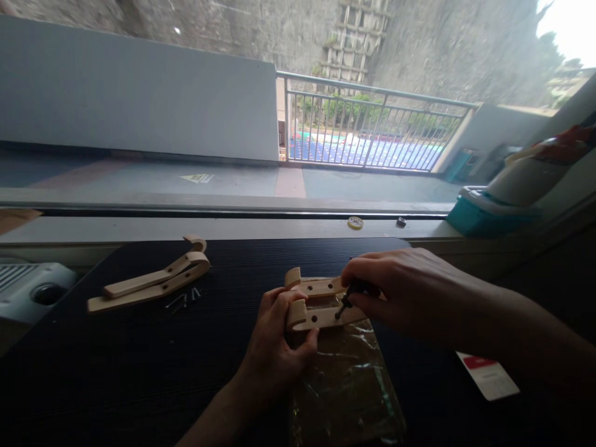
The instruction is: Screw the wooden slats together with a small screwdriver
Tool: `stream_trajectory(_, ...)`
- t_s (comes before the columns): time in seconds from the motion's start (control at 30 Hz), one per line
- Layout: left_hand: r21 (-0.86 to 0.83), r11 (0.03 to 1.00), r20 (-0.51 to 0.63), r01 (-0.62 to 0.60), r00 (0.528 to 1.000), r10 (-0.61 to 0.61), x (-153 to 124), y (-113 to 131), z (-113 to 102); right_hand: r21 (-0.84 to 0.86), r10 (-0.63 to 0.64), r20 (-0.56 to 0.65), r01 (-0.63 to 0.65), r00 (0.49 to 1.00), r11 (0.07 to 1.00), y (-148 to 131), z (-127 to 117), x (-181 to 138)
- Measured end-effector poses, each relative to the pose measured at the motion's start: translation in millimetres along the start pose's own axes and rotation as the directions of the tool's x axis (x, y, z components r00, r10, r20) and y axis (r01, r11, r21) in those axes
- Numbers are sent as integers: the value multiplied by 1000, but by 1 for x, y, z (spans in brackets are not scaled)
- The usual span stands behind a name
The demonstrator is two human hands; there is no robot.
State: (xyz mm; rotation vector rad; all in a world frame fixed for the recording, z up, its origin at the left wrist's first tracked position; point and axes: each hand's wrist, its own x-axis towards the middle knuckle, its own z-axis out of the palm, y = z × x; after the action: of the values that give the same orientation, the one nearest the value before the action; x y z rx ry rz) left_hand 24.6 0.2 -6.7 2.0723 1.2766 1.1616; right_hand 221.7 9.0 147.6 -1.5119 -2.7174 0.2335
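Note:
My left hand (pixel 279 335) is closed around the curled ends of two pale wooden curved pieces (pixel 321 319), its thumb along the near side. Both pieces have dark round holes and rest across a board in clear plastic wrap (pixel 344 385). In my right hand (pixel 386 279) is a short, dark screwdriver (pixel 350 297), gripped by the fingers. Its tip points down at a hole in the nearer piece; whether a screw sits there I cannot tell. The far ends of the pieces are partly hidden behind my right hand.
Two similar curved wooden pieces (pixel 162 282) lie at the left of the black table (pixel 116 372), with several loose screws (pixel 185 299) beside them. A white and red card (pixel 488 375) lies at the right. A tape roll (pixel 355 222) and a teal box (pixel 488 214) stand on the windowsill.

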Motion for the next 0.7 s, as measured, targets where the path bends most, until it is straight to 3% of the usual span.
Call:
stream_trajectory(0.1,14,1000,1,-13,1000,13,0,-1,0,57,-120,61,116,991,992,3,0,2)
stream_trajectory(0.2,29,999,4,-14,1000,13,-1,-2,1,111,-140,54,134,989,985,6,10,4)
stream_trajectory(0.33,57,998,13,-5,1000,4,-3,-4,2,205,35,18,-38,999,978,14,26,3)
stream_trajectory(0.47,100,995,5,-28,1000,28,-4,-4,1,309,230,-48,-205,972,929,23,36,2)
stream_trajectory(0.6,139,989,2,-41,999,41,-3,-4,0,486,253,-45,-200,966,851,30,40,-4)
stream_trajectory(0.7,154,988,-1,-22,1000,22,-3,-3,-2,530,328,-183,-188,927,827,39,42,-11)
